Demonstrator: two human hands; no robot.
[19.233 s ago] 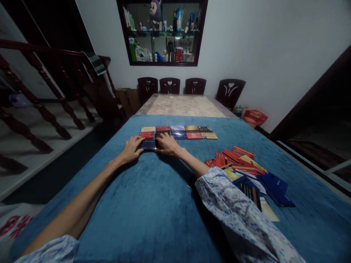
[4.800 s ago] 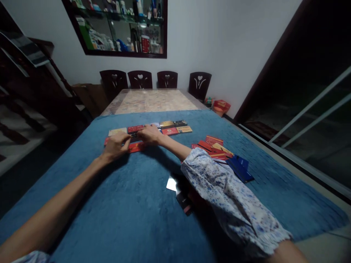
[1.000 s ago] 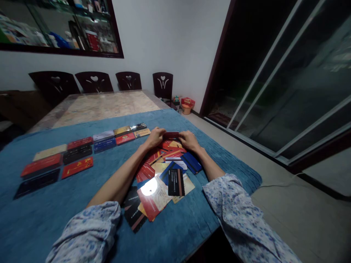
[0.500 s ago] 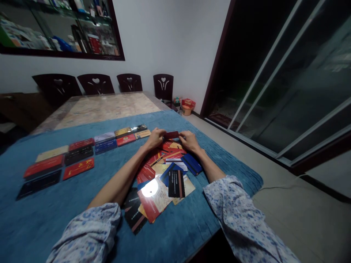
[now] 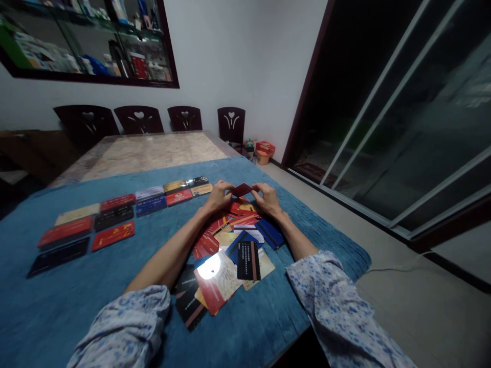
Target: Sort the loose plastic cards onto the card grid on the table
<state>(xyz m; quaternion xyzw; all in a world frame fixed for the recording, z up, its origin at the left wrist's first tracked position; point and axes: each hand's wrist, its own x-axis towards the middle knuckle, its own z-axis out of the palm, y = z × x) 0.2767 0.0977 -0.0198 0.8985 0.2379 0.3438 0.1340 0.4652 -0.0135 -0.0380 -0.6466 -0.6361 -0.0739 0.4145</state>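
Note:
Both hands pinch one dark red card (image 5: 241, 190) and hold it tilted just above the far end of a loose pile of cards (image 5: 230, 240). My left hand (image 5: 218, 196) grips its left edge, and my right hand (image 5: 267, 198) grips its right edge. The pile holds red, blue, black and cream cards that overlap on the blue cloth (image 5: 115, 286). To the left, other cards lie in neat rows (image 5: 115, 214), with a red card (image 5: 113, 236) and a black card (image 5: 57, 256) in the nearest row.
The blue cloth covers the near part of a long table (image 5: 153, 151) with a marbled top. Dark chairs (image 5: 184, 118) stand along the far wall under a glass cabinet (image 5: 88, 46). The table edge and bare floor (image 5: 383, 286) lie to the right, by a sliding glass door (image 5: 414, 128).
Long ago both hands were laying cards in the rows at left. In the last second they lifted the dark red card off the pile's far end and tilted it up.

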